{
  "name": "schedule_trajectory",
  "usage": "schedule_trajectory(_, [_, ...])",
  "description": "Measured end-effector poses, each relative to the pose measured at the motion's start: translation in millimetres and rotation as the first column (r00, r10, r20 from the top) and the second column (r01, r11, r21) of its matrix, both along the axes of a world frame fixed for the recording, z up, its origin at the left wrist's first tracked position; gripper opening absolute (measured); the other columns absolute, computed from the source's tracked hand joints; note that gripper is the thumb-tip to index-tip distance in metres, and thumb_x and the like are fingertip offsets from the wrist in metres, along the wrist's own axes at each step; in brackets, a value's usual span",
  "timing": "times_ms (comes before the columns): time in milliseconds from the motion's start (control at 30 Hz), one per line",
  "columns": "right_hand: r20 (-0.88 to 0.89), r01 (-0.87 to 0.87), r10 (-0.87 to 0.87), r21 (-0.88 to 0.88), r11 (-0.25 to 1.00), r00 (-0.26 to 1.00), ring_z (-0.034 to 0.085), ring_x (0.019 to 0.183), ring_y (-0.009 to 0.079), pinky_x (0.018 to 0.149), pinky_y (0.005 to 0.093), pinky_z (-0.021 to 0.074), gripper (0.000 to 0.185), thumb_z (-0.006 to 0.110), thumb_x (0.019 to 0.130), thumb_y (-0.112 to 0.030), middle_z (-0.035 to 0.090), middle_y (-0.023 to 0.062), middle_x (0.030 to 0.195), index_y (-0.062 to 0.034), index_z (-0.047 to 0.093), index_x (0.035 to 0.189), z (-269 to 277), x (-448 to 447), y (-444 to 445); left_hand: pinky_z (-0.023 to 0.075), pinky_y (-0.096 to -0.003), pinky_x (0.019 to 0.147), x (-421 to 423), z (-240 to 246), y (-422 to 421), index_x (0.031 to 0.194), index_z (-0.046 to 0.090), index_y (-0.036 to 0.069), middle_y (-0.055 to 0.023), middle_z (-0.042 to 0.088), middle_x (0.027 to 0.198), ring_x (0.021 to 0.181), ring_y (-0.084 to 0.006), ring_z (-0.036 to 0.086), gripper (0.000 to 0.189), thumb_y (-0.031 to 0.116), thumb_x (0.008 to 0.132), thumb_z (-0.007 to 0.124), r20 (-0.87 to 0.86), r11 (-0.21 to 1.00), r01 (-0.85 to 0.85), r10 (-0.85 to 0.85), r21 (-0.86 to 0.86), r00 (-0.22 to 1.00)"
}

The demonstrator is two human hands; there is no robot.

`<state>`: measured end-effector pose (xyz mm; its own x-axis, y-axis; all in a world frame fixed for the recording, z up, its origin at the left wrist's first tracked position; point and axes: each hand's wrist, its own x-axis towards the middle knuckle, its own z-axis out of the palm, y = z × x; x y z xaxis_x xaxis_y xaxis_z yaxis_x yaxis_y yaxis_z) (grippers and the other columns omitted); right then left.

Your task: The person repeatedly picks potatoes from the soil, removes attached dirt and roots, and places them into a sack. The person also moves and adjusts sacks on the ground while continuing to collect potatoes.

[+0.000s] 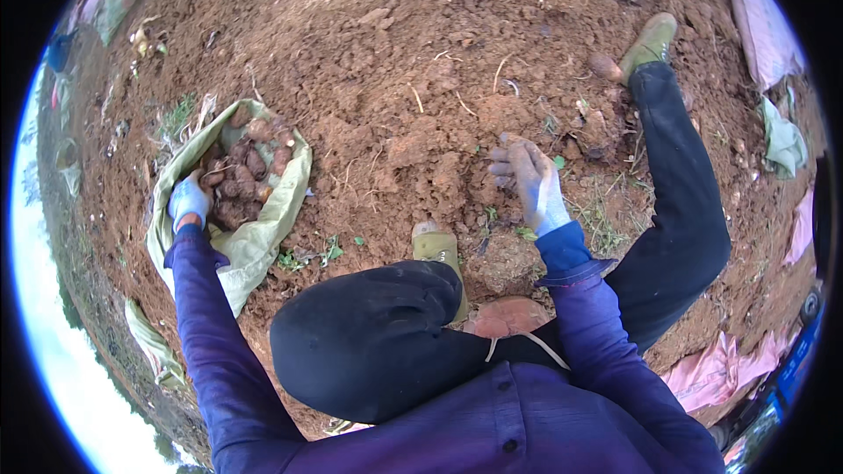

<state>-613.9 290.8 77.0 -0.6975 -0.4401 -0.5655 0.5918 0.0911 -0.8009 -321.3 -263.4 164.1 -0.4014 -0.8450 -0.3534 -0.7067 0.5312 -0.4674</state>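
My left hand (190, 200), in a white and blue work glove, is inside the near left part of an open woven sack (283, 210). Its fingertips are hidden among brown, rough-skinned tubers (244, 181), so I cannot tell whether it grips one. My right hand (527, 174), in a soil-stained glove, hovers above the loose soil to the right of my near boot (436, 245). Its fingers are apart and hold nothing that I can see. A larger tuber (604, 68) lies against the toe of my far boot (651, 46).
Reddish, cloddy soil with roots and weeds surrounds me. A pink sack (764, 26) and a pale green sack (784, 138) lie at the right. Another pink sack (711, 372) is behind me at the right, near a blue vehicle (800, 359). A pale sack (153, 342) lies behind my left arm.
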Motion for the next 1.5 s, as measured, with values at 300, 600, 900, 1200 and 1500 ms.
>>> schedule_trajectory(300, [-0.115,0.041,-0.042,-0.008,0.999,0.992,0.059,0.083,0.0071,0.075,0.0272,0.0525,0.026,0.068,0.104,-0.016,0.068,0.0014,0.094,0.0008,0.068,0.124,55,-4,17,0.0514,-0.0475,0.109,33,-35,-28,0.145,0.066,0.011,-0.0237,0.066,0.139,0.13,-0.0423,0.063,0.054,0.016,0.091,0.072,-0.271,0.998,0.004,0.014,0.067,0.962])
schedule_trajectory(600, [-0.745,0.437,-0.198,0.138,0.889,0.638,0.055,0.072,0.0048,0.065,0.0257,0.0482,0.026,0.064,0.11,-0.026,0.064,-0.0032,0.082,-0.0017,0.071,0.105,178,25,264,0.0663,-0.0344,0.058,11,-24,-5,0.131,0.066,0.0,-0.0153,0.073,0.111,0.081,-0.025,0.074,0.031,0.012,0.11,0.047,-0.715,0.969,0.015,0.173,0.248,0.677])
schedule_trajectory(900, [-0.389,0.41,-0.132,0.844,0.346,0.912,0.073,0.074,0.0348,0.069,0.0457,0.0545,0.022,0.077,0.092,-0.026,0.072,0.0203,0.078,-0.0041,0.075,0.091,27,382,478,0.0551,-0.0357,0.068,-114,-13,52,0.12,0.072,-0.004,-0.0104,0.074,0.092,0.078,-0.0204,0.066,0.041,-0.007,0.085,0.052,-0.842,0.914,0.235,0.173,0.33,0.511])
schedule_trajectory(1200, [-0.151,0.232,-0.199,0.837,0.495,0.968,0.075,0.099,0.0421,0.089,0.0504,0.0585,0.027,0.074,0.089,-0.03,0.077,0.0248,0.099,-0.0056,0.078,0.099,-43,475,424,0.0494,-0.0268,0.068,-291,29,163,0.129,0.07,0.001,-0.0001,0.066,0.084,0.072,-0.0124,0.058,0.033,-0.002,0.097,0.065,-0.974,0.653,0.732,0.037,0.194,0.226])
schedule_trajectory(1500, [-0.604,0.677,-0.313,0.605,0.418,0.733,0.073,0.083,0.0385,0.075,0.0474,0.0558,0.029,0.072,0.096,-0.033,0.075,0.0203,0.087,-0.0044,0.075,0.098,17,264,479,0.0415,-0.026,0.053,-324,58,255,0.11,0.073,0.003,0.0028,0.062,0.073,0.059,-0.0081,0.053,0.016,0.0,0.096,0.068,-0.953,0.661,0.709,0.034,0.247,0.301])
